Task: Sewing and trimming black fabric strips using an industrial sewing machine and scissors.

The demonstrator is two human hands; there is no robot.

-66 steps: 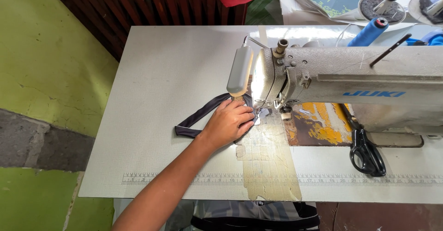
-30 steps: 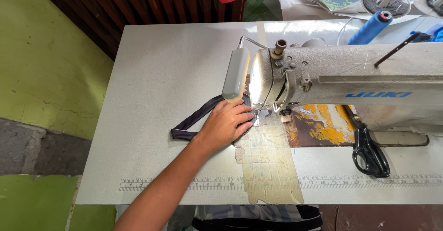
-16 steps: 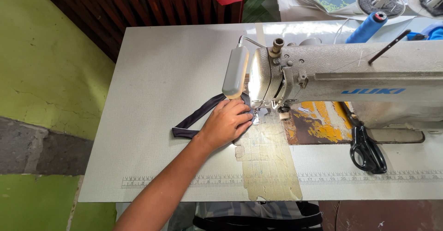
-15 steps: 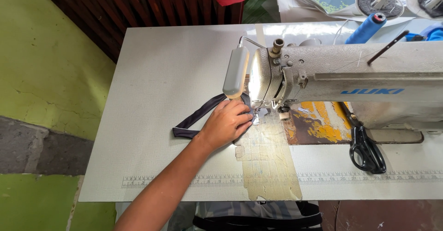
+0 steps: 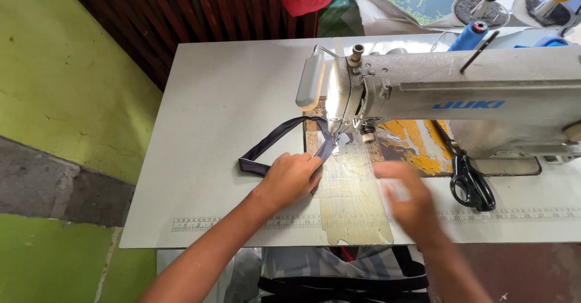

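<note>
Left hand point(image 5: 292, 176): forearm enters from the 7 o'clock corner of the head view and runs up toward the middle of the bench point(image 5: 206, 115). The hand lies palm down, knuckles up, fingers curled. Its grip is pressed together on the dark fabric strap point(image 5: 275, 141), pinning the strap's near end flat against the bench surface.

Right hand point(image 5: 407, 201): forearm enters from the bottom edge at about 5 o'clock. The hand is heavily blurred and hangs above the bench in front of the machine; whether its grip is spread or pressed together, I cannot tell. It shows nothing held.

Dark fabric strap: a narrow band forming a loop. From the left hand's grip it extends toward 10 o'clock, folds at a point near the hand's wrist side, then runs toward 2 o'clock to the needle area point(image 5: 334, 135) of the grey sewing machine point(image 5: 460, 100). The strap's far end lies under the machine head, just beside the needle.

Surroundings: a worn taped patch point(image 5: 354, 203) covers the bench between the two hands. Black scissors point(image 5: 469, 185) lie at 3 o'clock from the right hand, near the machine base. A printed ruler strip point(image 5: 200, 223) runs along the bench's near edge. A blue thread cone point(image 5: 467, 36) stands behind the machine. No containers are identifiable.
</note>
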